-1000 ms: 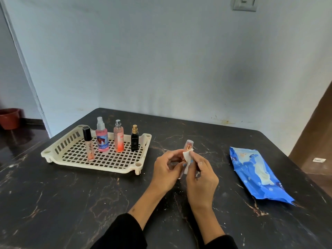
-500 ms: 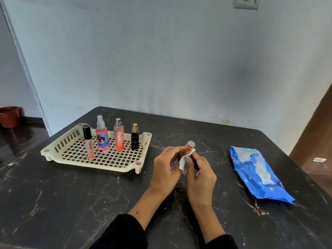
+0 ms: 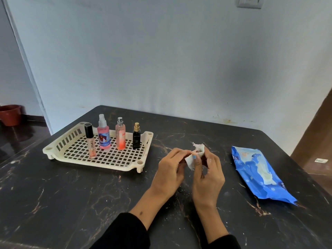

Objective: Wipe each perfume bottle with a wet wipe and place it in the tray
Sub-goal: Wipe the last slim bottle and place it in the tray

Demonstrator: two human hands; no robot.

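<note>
Above the middle of the dark table my left hand point(image 3: 169, 169) grips a small perfume bottle point(image 3: 197, 151), almost wholly hidden by a white wet wipe point(image 3: 195, 154). My right hand point(image 3: 208, 175) presses that wipe around the bottle's top. A cream slotted tray point(image 3: 115, 163) sits at the left. Standing upright in it are a lip-gloss tube point(image 3: 90, 141), a pink spray bottle point(image 3: 103, 134), an orange-pink spray bottle point(image 3: 120, 134) and a small black bottle point(image 3: 136, 136).
A blue pack of wet wipes point(image 3: 260, 174) lies at the right of the black marble-patterned table point(image 3: 71, 203). A wall stands right behind the table. A terracotta pot point(image 3: 9, 115) is on the floor at far left.
The wipe has slid up over the bottle's cap, which was showing before and is now covered. Both hands stay together at the same spot.
</note>
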